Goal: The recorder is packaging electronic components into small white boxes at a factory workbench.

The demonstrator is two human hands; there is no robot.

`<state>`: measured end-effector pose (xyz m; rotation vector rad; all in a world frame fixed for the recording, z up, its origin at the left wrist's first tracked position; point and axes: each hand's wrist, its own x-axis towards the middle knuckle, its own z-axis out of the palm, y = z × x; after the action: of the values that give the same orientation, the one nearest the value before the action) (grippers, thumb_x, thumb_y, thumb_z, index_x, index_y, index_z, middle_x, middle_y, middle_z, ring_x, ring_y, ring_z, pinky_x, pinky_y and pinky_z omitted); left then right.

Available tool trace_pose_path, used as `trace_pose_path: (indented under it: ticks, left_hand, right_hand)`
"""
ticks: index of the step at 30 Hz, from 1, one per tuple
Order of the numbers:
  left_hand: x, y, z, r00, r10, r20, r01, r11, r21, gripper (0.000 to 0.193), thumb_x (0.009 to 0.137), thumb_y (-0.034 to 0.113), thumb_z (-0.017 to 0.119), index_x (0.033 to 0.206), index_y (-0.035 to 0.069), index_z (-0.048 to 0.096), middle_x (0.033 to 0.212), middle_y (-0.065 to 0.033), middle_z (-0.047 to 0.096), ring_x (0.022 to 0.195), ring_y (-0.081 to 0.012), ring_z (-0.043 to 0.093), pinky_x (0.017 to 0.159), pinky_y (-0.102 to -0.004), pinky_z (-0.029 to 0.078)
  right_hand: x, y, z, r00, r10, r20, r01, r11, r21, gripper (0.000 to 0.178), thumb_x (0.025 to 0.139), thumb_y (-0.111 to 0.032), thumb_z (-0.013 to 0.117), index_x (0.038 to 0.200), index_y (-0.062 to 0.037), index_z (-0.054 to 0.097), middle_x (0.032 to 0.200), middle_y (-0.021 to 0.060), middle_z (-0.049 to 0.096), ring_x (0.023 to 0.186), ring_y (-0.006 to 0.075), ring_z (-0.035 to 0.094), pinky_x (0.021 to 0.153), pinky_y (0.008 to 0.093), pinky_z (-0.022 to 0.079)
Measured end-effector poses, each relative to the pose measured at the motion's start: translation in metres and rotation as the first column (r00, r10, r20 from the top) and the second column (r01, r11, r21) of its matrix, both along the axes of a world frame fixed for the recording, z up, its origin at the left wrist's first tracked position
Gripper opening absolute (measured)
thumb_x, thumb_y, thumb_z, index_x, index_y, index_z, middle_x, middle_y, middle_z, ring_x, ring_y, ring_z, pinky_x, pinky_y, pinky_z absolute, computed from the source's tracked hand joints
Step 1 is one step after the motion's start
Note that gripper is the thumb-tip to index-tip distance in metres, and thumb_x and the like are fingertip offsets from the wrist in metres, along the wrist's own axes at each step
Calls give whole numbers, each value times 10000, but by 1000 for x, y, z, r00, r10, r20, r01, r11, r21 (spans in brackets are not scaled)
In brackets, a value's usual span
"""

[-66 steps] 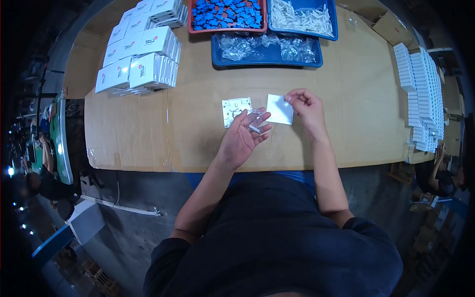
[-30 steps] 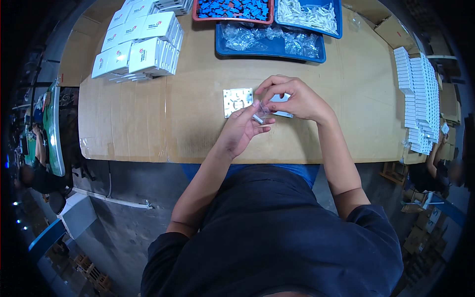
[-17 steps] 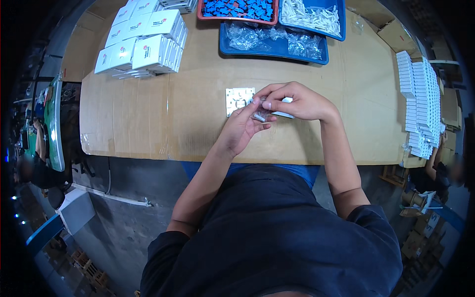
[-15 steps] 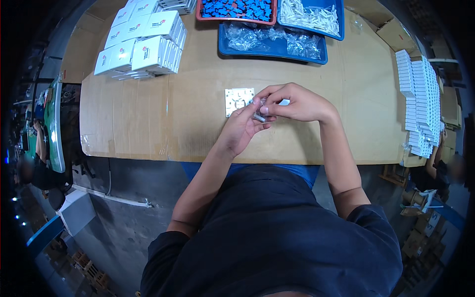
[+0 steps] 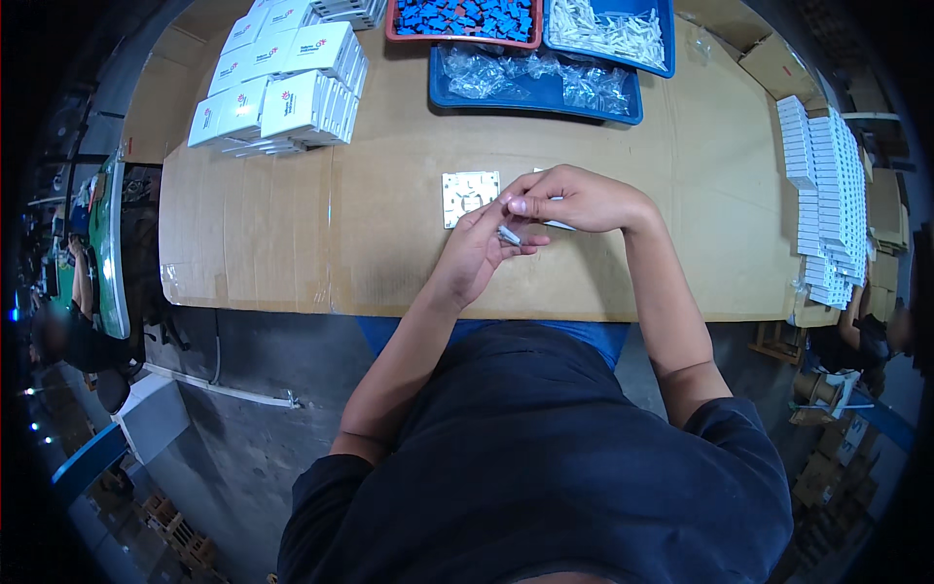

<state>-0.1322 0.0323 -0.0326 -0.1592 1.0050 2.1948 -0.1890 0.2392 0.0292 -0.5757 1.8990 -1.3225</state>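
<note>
In the middle of the table my hands meet over the cardboard surface. My left hand (image 5: 469, 261) is half curled, palm up, and cradles a small pale plastic piece (image 5: 509, 235) at its fingers. My right hand (image 5: 589, 201) arches over from the right, thumb and fingertips pinched together against the left fingertips. Whatever lies in that pinch is hidden. Just beyond my left hand a square white plate (image 5: 470, 192) with cut-outs lies flat, partly covered by the fingers. Under my right hand a bit of another white item (image 5: 558, 224) shows.
White boxed units (image 5: 292, 105) are stacked at the far left. At the back stand a red tray (image 5: 464, 42) of blue pieces, a blue tray (image 5: 671, 58) of white pieces and a blue tray (image 5: 535, 109) of clear bags. White stacks (image 5: 827, 195) line the right edge of the cardboard-covered table (image 5: 253, 234).
My right fingers have shifted slightly and drawn together at the left fingertips. The pale piece at my left hand shows more plainly, and the clear wrapping around it is harder to see.
</note>
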Motion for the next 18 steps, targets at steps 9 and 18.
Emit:
trace_pose_path:
  ticks: [9, 18]
  left_hand:
    - [-2, 4, 7, 993, 27, 111, -44, 987, 156, 422, 1158, 322, 348, 1365, 10, 542, 1270, -148, 669, 1126, -319, 712, 974, -422, 575]
    - [1, 2, 0, 994, 28, 105, -47, 982, 182, 421, 1157, 321, 377, 1424, 20, 501, 1318, -148, 651, 1195, -330, 687, 1000, -420, 569]
  right_hand:
    - [-2, -3, -3, 999, -31, -21, 33, 995, 94, 465, 1101, -367, 556, 1125, 61, 737, 1195, 101, 742, 1037, 201, 660, 942, 342, 514]
    - [-6, -1, -13, 994, -70, 84, 66, 997, 42, 506, 1109, -396, 534, 1191, 66, 723, 1109, 94, 746, 975, 159, 658, 901, 328, 530]
